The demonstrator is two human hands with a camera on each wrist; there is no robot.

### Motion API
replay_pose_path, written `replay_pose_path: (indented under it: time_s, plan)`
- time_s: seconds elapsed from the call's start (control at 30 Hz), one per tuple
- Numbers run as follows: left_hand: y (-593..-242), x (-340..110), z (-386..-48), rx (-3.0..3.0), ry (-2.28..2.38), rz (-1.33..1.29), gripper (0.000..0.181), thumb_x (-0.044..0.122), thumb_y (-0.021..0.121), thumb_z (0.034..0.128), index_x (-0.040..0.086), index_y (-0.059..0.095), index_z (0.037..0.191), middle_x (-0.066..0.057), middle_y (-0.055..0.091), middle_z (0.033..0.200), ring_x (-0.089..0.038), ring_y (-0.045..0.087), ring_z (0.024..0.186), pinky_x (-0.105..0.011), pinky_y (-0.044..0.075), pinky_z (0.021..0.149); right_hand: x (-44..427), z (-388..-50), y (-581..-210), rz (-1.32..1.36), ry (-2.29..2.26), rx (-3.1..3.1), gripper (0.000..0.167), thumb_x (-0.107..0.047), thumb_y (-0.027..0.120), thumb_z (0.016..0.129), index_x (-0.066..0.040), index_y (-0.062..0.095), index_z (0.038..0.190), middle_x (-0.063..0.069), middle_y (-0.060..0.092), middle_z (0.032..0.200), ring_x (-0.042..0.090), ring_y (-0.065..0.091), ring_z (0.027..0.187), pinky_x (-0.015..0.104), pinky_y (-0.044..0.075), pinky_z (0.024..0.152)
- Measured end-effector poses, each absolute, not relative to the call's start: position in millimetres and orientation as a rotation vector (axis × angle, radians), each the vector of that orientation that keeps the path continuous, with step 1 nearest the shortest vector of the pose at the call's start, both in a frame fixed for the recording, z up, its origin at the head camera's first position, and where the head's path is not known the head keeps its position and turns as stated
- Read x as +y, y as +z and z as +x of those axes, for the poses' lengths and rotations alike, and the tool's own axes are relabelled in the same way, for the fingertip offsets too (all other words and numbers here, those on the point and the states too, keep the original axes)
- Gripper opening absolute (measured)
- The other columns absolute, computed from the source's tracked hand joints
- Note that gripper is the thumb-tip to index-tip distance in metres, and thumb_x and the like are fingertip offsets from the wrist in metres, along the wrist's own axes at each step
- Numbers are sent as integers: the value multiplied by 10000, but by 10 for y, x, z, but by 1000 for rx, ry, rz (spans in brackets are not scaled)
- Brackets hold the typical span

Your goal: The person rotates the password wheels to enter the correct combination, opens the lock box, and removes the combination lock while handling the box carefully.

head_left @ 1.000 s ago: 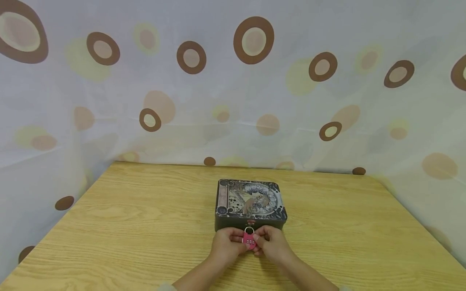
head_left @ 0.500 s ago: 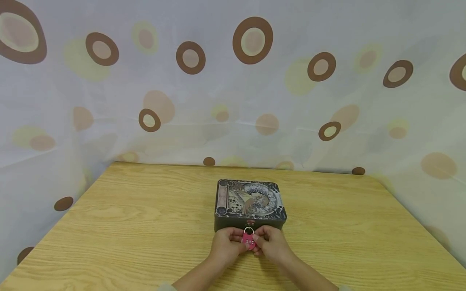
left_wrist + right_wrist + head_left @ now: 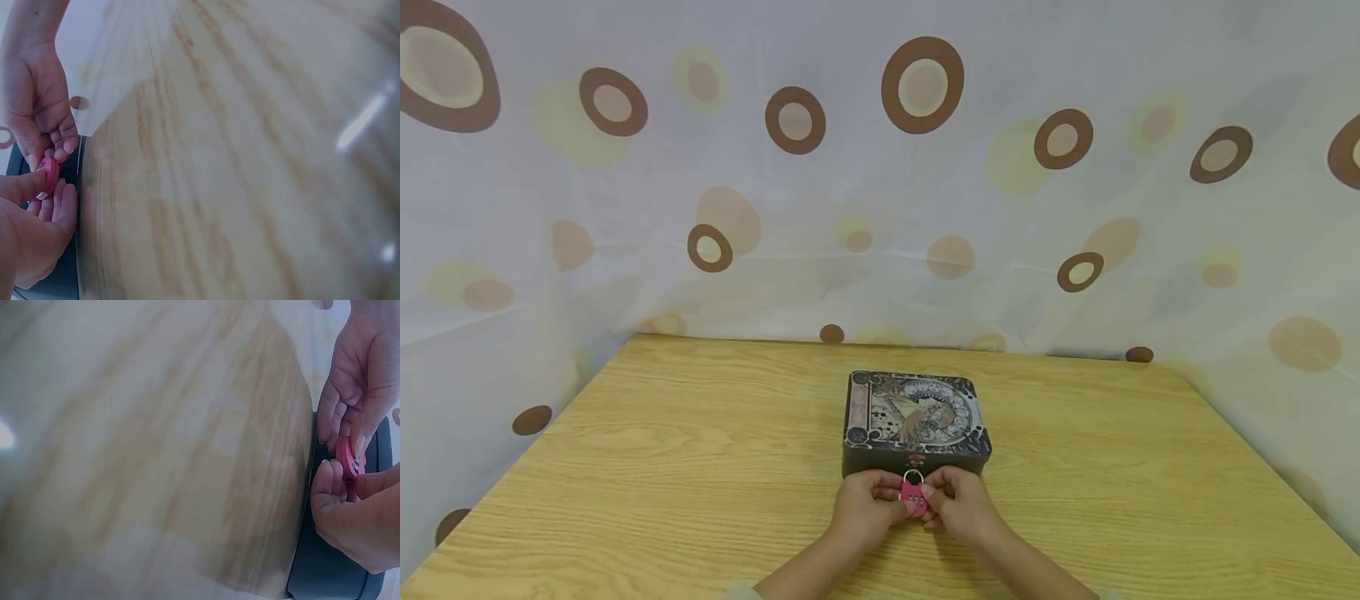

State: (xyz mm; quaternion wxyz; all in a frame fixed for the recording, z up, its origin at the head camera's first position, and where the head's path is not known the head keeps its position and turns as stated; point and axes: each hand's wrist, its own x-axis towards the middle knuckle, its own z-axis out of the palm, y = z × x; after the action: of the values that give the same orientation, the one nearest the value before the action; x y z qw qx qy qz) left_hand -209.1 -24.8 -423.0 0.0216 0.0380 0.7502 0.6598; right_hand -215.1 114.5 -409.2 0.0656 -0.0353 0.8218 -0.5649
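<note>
A pink combination padlock with a silver shackle and a row of small dials stands in front of a dark tin box. My left hand pinches the padlock from the left, its thumb over the lower part of the body near the dials. From the right, my right hand grips the other side between thumb and fingers. The shackle points up towards the red latch on the box's front; whether it passes through anything cannot be made out. In the right wrist view the padlock shows between both hands' fingertips.
The box has a patterned lid, which is closed, and sits on a wood-grain table. Behind and at both sides hangs a pale curtain printed with brown and yellow ovals.
</note>
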Motion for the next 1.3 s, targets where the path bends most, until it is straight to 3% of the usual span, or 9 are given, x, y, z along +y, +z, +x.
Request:
replay_pose_path:
  time_s: [0.37, 0.8, 1.03, 1.3]
  plan:
    - [-4236, -253, -2089, 2343, 2031, 115, 189, -43, 691, 733, -106, 646, 905, -125, 665, 749, -77, 556, 632, -218, 526, 545, 1137, -2144, -4092, -69, -1708, 2470, 87, 59, 486, 905, 133, 529, 893, 70, 571, 687, 102, 535, 568, 228, 520, 517]
    - [-4271, -238, -2098, 2318, 2056, 109, 185, -8, 681, 768, -120, 639, 910, -138, 668, 749, -79, 583, 631, -240, 555, 557, 1133, -2146, -4101, -73, -1693, 2494, 79, 63, 484, 905, 126, 526, 883, 71, 565, 693, 105, 530, 580, 247, 528, 522]
    - [-4268, -242, -2107, 2260, 2088, 118, 151, -49, 601, 831, -155, 617, 937, -217, 675, 808, -142, 642, 658, -295, 578, 580, 1132, -2150, -4107, -78, -1707, 2500, 84, 59, 491, 900, 134, 525, 884, 79, 561, 691, 110, 527, 579, 246, 526, 517]
    - [-4254, -243, -2099, 2231, 2084, 91, 175, -29, 551, 877, -166, 605, 972, -192, 669, 802, -81, 593, 635, -284, 578, 589, 1139, -2153, -4121, -73, -1709, 2500, 91, 54, 489, 901, 136, 526, 890, 79, 563, 697, 113, 524, 586, 237, 521, 516]
